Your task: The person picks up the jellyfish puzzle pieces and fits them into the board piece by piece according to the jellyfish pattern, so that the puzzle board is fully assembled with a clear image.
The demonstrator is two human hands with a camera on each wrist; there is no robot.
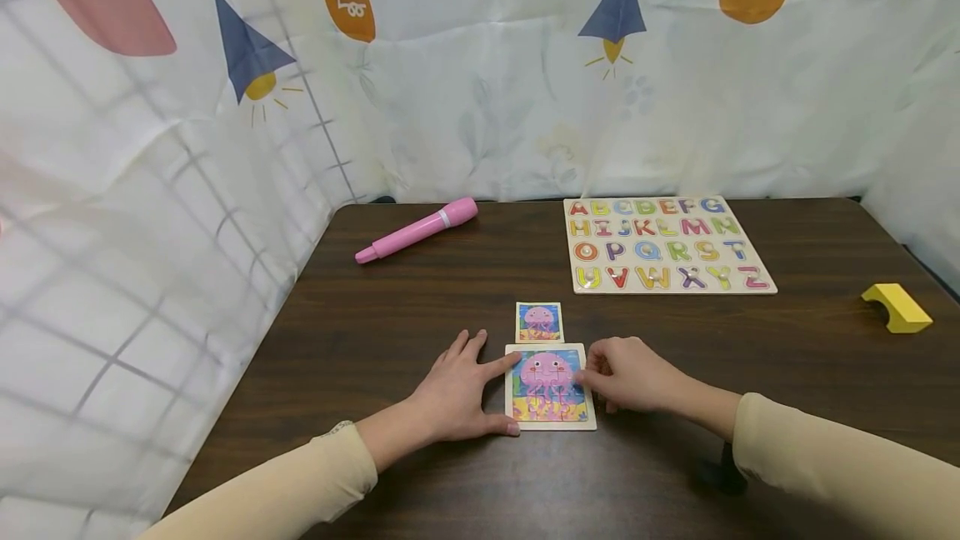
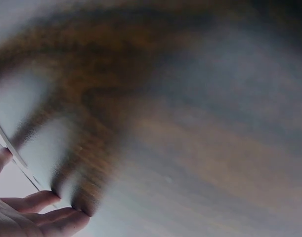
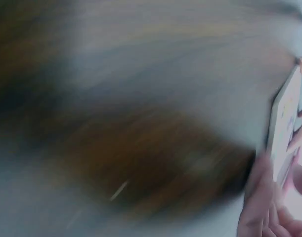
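A small square jigsaw puzzle [image 1: 550, 386] with a pink jellyfish lies in a pale tray on the dark table, its pieces set together. My left hand [image 1: 465, 390] lies spread at its left side, index fingertip on the upper left edge and thumb at the lower left corner. At the right edge my right hand [image 1: 630, 373] has curled fingers; its thumb reaches onto the picture and other fingers sit beside the rim. In the right wrist view the tray's edge [image 3: 279, 123] lies against those fingers. Just above the puzzle is a jellyfish picture card [image 1: 538, 323].
A wooden alphabet board [image 1: 667, 247] with letter pieces lies at the back right. The pink pen-like wand [image 1: 417, 231] is at the back left. A yellow arch block [image 1: 898, 307] stands near the right table edge. Patterned curtains [image 1: 480, 90] hang behind the table.
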